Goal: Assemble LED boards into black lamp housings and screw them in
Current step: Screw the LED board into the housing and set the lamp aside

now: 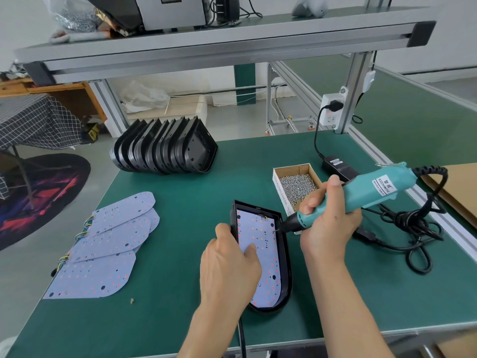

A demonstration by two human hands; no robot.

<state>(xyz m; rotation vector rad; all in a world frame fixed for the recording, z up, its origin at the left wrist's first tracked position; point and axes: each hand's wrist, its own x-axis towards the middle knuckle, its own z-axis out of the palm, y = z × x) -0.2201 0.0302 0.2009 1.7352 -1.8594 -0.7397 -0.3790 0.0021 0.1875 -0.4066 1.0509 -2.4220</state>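
A black lamp housing lies on the green mat with a pale LED board seated inside it. My left hand holds the housing's left wall, thumb outside, a finger pressing down on the board. My right hand grips a teal electric screwdriver, tilted, its bit tip touching a screw at the board's upper right edge. A cardboard box of screws stands just behind the housing.
A row of empty black housings leans together at the back left. Several loose LED boards are fanned out on the left. The screwdriver's black cable and power adapter lie on the right. An aluminium shelf frame runs overhead.
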